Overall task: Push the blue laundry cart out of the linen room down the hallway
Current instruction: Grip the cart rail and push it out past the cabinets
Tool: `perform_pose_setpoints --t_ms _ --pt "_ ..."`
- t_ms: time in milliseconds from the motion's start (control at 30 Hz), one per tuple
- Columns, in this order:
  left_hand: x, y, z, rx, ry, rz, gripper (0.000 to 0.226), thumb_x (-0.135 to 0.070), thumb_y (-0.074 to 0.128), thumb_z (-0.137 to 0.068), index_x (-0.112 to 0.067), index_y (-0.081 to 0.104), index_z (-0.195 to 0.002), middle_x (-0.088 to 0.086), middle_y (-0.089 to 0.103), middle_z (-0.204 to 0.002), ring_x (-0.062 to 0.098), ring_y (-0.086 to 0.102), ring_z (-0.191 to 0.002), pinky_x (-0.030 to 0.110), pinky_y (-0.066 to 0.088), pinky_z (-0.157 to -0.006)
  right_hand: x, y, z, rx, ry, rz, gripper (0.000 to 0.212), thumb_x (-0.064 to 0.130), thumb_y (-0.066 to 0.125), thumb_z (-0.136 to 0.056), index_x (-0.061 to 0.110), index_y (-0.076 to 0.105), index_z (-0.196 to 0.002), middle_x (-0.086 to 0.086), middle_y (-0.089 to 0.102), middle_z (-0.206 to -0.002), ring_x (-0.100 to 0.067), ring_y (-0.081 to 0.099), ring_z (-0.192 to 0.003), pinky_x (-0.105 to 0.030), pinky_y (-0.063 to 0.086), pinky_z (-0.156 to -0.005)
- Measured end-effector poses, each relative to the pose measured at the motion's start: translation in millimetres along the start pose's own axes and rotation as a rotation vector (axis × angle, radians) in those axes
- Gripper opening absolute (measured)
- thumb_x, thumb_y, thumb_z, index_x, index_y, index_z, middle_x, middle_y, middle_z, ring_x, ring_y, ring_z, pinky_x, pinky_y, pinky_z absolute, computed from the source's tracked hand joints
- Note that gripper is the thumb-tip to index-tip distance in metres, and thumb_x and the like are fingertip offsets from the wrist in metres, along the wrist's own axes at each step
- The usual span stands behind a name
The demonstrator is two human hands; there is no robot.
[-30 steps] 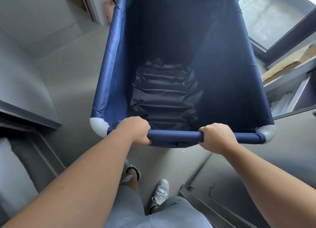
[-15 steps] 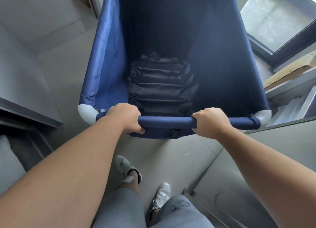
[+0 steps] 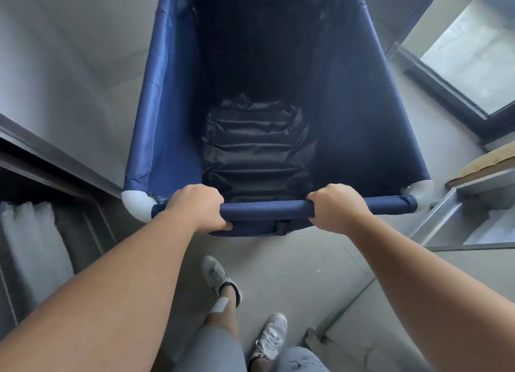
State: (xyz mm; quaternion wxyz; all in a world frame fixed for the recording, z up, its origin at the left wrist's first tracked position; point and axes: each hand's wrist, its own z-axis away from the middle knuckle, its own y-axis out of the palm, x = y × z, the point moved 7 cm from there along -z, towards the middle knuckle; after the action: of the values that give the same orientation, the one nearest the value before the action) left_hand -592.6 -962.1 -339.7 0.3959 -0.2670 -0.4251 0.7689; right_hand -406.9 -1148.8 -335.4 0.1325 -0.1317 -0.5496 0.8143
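Observation:
The blue laundry cart [image 3: 164, 126] fills the middle of the head view, a deep fabric bin with white plastic corner caps and nothing inside but its wrinkled dark bottom. My left hand [image 3: 199, 207] is wrapped around the padded near rail [image 3: 266, 208] close to the left corner. My right hand [image 3: 335, 208] grips the same rail toward the right corner. Both arms reach forward, and my feet in white sneakers stand on the grey floor behind the cart.
A metal shelf unit [image 3: 55, 159] with folded white linen [image 3: 30, 237] stands close on the left. Metal shelving [image 3: 457, 210] with a cardboard piece [image 3: 490, 162] is on the right, below a window [image 3: 471, 48]. Grey floor [image 3: 92, 73] runs ahead to the left of the cart.
The cart has rolled forward and turned slightly, so the left shelf and right shelving are now nearer my sides. My left foot has stepped ahead. Both hands keep the same grip.

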Motion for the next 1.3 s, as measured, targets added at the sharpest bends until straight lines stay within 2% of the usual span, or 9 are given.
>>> perform_pose_setpoints --t_ms 300,600,867,1167,1300 --pt "-11 -10 -21 -0.024 -0.012 -0.004 0.04 -0.066 0.062 -0.064 -0.028 0.05 -0.061 -0.011 0.054 -0.068 0.019 0.053 -0.068 0.032 0.036 -0.058 -23 -10 -16 0.06 0.035 -0.025 0.016 0.034 0.064 -0.073 0.032 0.064 -0.089 0.01 0.053 -0.068 -0.018 0.051 -0.063 -0.029 0.036 -0.055" --pt "13 -39 -61 -0.031 -0.034 -0.04 0.037 -0.069 0.06 -0.066 -0.032 0.054 -0.066 -0.012 0.057 -0.071 0.018 0.056 -0.071 0.031 0.037 -0.059 -31 -28 -65 0.028 0.003 -0.035 0.015 0.029 0.06 -0.076 0.031 0.064 -0.09 0.009 0.052 -0.068 -0.019 0.051 -0.063 -0.029 0.037 -0.055" --pt "17 -67 -109 -0.039 -0.024 -0.034 0.035 -0.066 0.061 -0.069 -0.032 0.059 -0.074 -0.011 0.055 -0.07 0.017 0.053 -0.068 0.031 0.036 -0.058 -61 -45 -113 0.014 0.055 -0.022 0.015 0.03 0.055 -0.079 0.031 0.065 -0.091 0.009 0.054 -0.069 -0.019 0.052 -0.064 -0.029 0.037 -0.054" --pt "-2 -79 -136 -0.027 -0.069 -0.021 0.034 -0.065 0.061 -0.07 -0.031 0.057 -0.072 -0.012 0.051 -0.068 0.021 0.052 -0.072 0.031 0.036 -0.06 -98 -48 -135 0.021 -0.01 0.042 0.011 0.035 0.054 -0.081 0.032 0.062 -0.087 0.012 0.047 -0.061 -0.016 0.047 -0.057 -0.027 0.032 -0.05" --pt "-20 -81 -143 -0.023 -0.111 -0.013 0.036 -0.065 0.061 -0.069 -0.03 0.053 -0.067 -0.011 0.052 -0.068 0.021 0.052 -0.07 0.032 0.037 -0.061 -121 -45 -139 0.006 -0.074 0.082 0.006 0.038 0.052 -0.078 0.033 0.053 -0.077 0.012 0.037 -0.053 -0.015 0.042 -0.051 -0.027 0.022 -0.045"
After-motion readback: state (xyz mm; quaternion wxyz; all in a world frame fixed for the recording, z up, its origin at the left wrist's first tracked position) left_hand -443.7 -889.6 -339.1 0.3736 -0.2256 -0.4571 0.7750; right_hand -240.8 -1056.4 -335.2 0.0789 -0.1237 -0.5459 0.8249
